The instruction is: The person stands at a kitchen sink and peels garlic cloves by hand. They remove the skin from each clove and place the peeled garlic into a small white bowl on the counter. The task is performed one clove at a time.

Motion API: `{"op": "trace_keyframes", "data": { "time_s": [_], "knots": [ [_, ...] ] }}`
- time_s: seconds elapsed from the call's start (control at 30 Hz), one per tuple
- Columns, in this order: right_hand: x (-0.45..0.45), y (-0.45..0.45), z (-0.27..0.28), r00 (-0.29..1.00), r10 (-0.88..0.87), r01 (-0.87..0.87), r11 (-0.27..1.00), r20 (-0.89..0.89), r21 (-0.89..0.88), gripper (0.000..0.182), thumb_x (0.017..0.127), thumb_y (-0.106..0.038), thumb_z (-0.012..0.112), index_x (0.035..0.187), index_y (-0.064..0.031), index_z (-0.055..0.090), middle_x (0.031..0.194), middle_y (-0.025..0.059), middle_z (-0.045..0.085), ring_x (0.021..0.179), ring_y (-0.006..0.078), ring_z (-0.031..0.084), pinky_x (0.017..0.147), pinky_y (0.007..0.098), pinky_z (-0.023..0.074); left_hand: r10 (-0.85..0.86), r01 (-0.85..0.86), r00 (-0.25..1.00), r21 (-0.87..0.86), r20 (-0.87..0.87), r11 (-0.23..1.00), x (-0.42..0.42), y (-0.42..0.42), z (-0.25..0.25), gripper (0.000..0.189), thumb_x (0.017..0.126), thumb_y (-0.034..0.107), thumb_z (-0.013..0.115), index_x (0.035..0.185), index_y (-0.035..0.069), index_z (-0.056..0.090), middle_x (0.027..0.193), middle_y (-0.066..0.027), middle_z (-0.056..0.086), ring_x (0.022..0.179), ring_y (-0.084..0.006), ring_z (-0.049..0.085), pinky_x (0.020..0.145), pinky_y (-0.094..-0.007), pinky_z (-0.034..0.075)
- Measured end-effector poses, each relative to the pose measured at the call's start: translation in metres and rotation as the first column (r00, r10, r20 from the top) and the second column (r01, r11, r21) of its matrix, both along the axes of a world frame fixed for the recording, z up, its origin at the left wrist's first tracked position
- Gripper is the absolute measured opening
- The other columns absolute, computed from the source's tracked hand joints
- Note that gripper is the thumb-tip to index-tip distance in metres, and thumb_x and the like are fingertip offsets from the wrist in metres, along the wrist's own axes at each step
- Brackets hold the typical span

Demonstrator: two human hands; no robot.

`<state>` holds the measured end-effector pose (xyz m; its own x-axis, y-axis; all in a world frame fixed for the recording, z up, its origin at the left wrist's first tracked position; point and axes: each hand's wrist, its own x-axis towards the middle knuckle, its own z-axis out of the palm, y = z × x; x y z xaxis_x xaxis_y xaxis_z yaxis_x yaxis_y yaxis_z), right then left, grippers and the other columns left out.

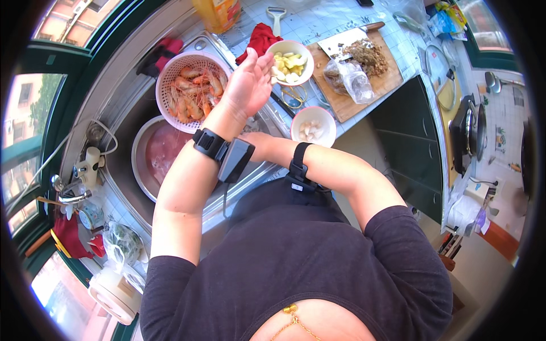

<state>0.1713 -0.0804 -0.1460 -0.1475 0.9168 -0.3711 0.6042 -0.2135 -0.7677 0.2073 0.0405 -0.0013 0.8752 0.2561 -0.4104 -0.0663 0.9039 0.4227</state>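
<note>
My left hand (251,83) is raised palm up with fingers stretched out and nothing in it. It is between a pink colander (163,97) of shrimp (194,96) and a bowl (310,64) of peeled garlic and yellow-green pieces (290,64). Lower down, my right hand (255,143) is at the sink's near edge, partly behind the left wrist's strapped device; its fingers are hidden. Some greyish bits show just beyond it. A white bowl (327,128) with pale pieces stands to its right. In the sink (128,187), a metal basin (140,166) holds pinkish liquid.
A wooden cutting board (341,108) holds a cleaver (341,41), chopped brown food and a plastic bag (358,83). Scissors (294,97), a red cloth (261,40), a peeler (276,19) and a bottle (217,15) lie or stand nearby. The faucet (87,166) is at the left.
</note>
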Motion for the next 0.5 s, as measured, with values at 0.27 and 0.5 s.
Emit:
{"op": "trace_keyframes", "data": {
  "time_s": [0.27, 0.5],
  "knots": [
    [0.009, 0.011, 0.052, 0.986, -0.154, 0.146, 0.982, 0.061, 0.119, 0.018, 0.08, -0.013, 0.051, 0.092, -0.0011, 0.055, 0.088, 0.0205, 0.06, 0.088, 0.0375, 0.059, 0.078, 0.0459, 0.0459, -0.032, 0.043, 0.999, 0.324, -0.039, 0.945, -0.018, 0.011, 0.024, 0.063, 0.097, 0.046, 0.033, 0.133, -0.005, 0.036, 0.137, -0.0188, 0.038, 0.13, -0.0256, 0.033, 0.109, -0.0359, 0.022],
    [0.009, 0.006, 0.079, 0.934, 0.065, -0.129, 0.979, 0.353, 0.16, 0.019, 0.078, -0.016, 0.055, 0.089, -0.0031, 0.063, 0.093, 0.0152, 0.061, 0.094, 0.0323, 0.057, 0.076, 0.0423, 0.0477, 0.157, 0.03, 0.932, 0.504, -0.326, 0.863, -0.098, 0.024, 0.001, 0.027, 0.089, 0.031, 0.06, 0.075, 0.008, 0.06, 0.065, 0.0043, 0.054, 0.057, -0.0027, 0.046, 0.054, -0.0163, 0.036]
  ]
}}
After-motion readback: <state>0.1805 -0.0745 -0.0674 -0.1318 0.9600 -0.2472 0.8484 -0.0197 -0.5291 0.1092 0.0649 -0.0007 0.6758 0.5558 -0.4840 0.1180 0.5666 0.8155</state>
